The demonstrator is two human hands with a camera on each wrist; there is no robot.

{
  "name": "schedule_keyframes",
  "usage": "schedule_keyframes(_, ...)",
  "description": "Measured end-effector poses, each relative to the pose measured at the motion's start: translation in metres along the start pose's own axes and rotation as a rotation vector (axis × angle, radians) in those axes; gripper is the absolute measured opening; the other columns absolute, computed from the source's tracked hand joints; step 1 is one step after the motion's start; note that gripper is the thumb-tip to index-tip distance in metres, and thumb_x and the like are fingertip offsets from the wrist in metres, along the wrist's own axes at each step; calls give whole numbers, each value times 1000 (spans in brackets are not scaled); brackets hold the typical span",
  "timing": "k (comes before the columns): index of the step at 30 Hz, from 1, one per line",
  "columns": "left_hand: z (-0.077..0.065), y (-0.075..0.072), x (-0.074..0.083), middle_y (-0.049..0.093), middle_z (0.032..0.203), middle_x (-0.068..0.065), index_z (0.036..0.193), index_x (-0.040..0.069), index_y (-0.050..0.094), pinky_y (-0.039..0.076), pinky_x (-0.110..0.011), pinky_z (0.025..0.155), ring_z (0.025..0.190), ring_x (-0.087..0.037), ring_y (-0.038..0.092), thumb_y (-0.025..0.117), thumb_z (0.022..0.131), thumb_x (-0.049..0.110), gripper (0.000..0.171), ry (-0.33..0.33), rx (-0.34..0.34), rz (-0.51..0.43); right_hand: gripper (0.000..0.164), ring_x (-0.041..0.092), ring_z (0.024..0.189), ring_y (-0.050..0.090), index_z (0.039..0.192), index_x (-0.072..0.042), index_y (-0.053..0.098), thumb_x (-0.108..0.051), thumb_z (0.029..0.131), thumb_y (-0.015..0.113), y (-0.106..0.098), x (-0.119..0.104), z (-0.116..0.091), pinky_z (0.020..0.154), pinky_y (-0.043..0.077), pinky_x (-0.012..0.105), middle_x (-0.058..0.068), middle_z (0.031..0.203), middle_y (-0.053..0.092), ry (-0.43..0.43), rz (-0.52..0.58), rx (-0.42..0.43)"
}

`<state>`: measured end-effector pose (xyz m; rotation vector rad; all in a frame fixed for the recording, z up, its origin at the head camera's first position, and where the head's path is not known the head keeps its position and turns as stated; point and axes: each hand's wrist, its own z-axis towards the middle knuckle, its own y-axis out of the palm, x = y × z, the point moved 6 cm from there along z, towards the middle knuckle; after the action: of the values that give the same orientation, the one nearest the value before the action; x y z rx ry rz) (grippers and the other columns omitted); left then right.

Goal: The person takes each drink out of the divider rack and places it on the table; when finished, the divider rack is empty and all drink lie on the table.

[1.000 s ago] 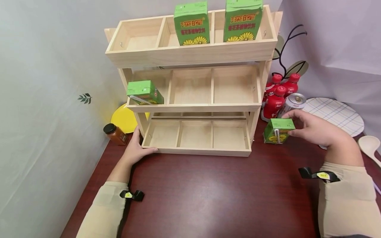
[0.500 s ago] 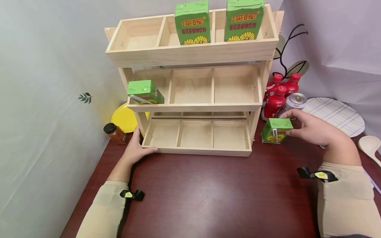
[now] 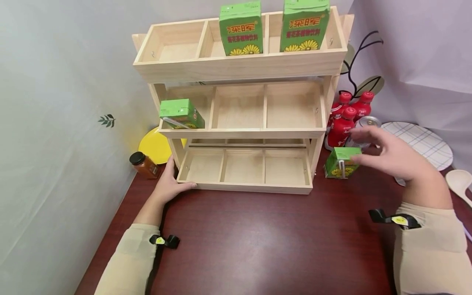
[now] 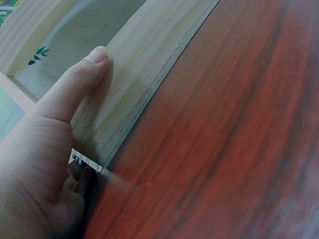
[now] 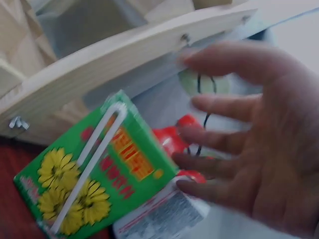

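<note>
A three-tier wooden rack [image 3: 236,189] stands on the dark red table. My left hand [image 3: 167,186] holds its lower left corner; the left wrist view shows the thumb [image 4: 82,82] against the front board, the other fingers mostly hidden. At the rack's right stands a green drink carton [image 3: 341,164] with a white straw on its side. Beside it is my right hand [image 3: 400,157], fingers spread and holding nothing. In the right wrist view a gap shows between those fingers and the carton [image 5: 99,174]. Another carton [image 3: 180,114] sits tilted in the middle tier's left compartment.
Two green cartons stand in the top tier, one in the middle compartment [image 3: 241,32], one in the right [image 3: 305,28]. Behind the right hand are red bottles [image 3: 341,129], a can [image 3: 370,121], a checked plate [image 3: 424,141] and a spoon [image 3: 458,182]. At left: a jar [image 3: 144,165], a yellow plate [image 3: 156,145].
The right hand gripped the green carton and shifted it slightly left, then let go; its fingers have spread and drawn away. The left hand has stayed on the rack's corner.
</note>
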<state>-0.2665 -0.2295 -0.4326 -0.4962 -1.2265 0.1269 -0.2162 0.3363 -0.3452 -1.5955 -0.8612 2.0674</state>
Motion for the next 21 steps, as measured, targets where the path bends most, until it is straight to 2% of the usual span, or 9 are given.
schedule_keyframes(4,-1,0,1,33,148,-13,153,13,17,35,-36,102,131,-29,39,91,63,7,117,-8,-3,10,53,7,103,59,130,-3,54,3,80,73,-15,-26,-7,81,44,9,6,124,55,-67,128,204)
schedule_keyframes(7,-1,0,1,32,149,-13,153,14,16,35,-33,102,131,-29,39,91,63,7,117,-10,0,8,49,10,101,61,122,7,58,15,75,71,-20,-54,-11,85,46,14,13,119,59,-208,137,309)
schedule_keyframes(10,-1,0,1,33,148,-14,153,12,17,36,-30,101,130,-31,39,91,63,6,117,-1,8,3,43,15,102,60,113,14,61,21,71,70,-20,-87,-15,89,46,19,20,113,61,-362,112,352)
schedule_keyframes(14,2,2,2,33,148,-16,153,12,17,38,-34,100,129,-35,40,91,63,5,116,14,-1,-20,28,21,104,58,100,13,67,8,74,75,-14,-118,-18,90,45,20,24,106,63,-558,72,362)
schedule_keyframes(16,3,3,2,33,148,-17,153,12,17,38,-36,100,129,-36,40,91,63,5,116,13,-8,-32,25,21,103,58,95,10,70,-3,76,78,-9,-127,-17,82,45,17,24,104,64,-639,56,370)
schedule_keyframes(19,2,3,1,34,147,-17,153,13,17,38,-36,100,128,-35,41,91,63,6,117,2,-1,-21,27,22,100,59,91,6,72,-17,78,79,2,-137,-14,77,42,16,22,101,66,-712,55,394)
schedule_keyframes(21,-1,1,1,35,146,-16,153,12,17,38,-35,99,128,-34,42,91,62,6,117,-2,5,-10,26,22,98,59,89,5,73,-19,79,78,11,-144,-13,75,42,16,22,99,67,-735,56,405)
